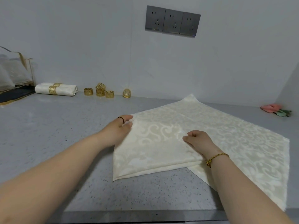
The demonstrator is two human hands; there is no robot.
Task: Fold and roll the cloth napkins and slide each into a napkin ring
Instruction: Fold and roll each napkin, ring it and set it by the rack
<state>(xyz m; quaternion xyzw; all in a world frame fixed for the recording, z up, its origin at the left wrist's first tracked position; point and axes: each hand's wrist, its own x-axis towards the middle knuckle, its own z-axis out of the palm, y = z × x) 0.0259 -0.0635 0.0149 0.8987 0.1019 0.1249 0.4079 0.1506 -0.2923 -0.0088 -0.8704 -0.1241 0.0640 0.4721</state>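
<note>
Napkin (234, 135) appeared soft, light and limp, best taken at its folded edge. Left hand (119, 128) and right hand (199, 140), apart, each pinched that fold.

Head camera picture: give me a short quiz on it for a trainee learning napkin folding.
1. True or false: the left hand and the right hand both touch the folded napkin.
2. Where do the rolled napkins lie? A: far left, by the wall. B: on a chair. C: on the floor.
3. How many rolled napkins show a gold ring?
Key: 1 true; 2 A; 3 two.
</note>
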